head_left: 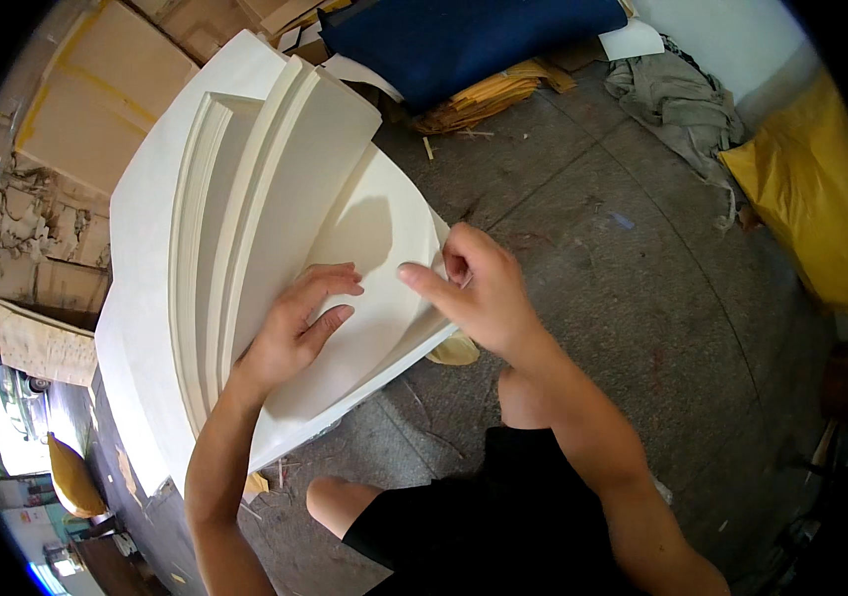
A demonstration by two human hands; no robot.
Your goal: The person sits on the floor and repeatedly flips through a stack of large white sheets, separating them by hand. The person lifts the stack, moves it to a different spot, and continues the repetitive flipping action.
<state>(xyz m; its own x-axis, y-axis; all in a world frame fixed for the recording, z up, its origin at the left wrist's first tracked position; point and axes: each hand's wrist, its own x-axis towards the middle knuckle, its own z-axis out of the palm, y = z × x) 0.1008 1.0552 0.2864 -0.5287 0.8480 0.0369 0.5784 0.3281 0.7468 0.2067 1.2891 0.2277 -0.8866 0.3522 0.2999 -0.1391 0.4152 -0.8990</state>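
Observation:
White sheets of paper (369,233) lie in a stack before me, the top one bowed upward with a shadow across it. My left hand (300,323) rests over its left part, thumb and fingers apart, holding nothing. At the right edge my right hand (479,293) has its thumb over the top and its fingers curled around the side, pinching a sheet; the fingertips are partly hidden. Thick cream-white paper stacks (280,189) with curved-looking edges stand to the left, close against my left forearm.
A wide white board or sheet (141,258) lies beneath the stacks. Beyond are a dark blue roll (464,45) and yellowish paper bundles (489,96). Grey cloth (672,104) and a yellow sack (806,189) sit at right on the grey floor (633,288). Cardboard (101,94) leans at left.

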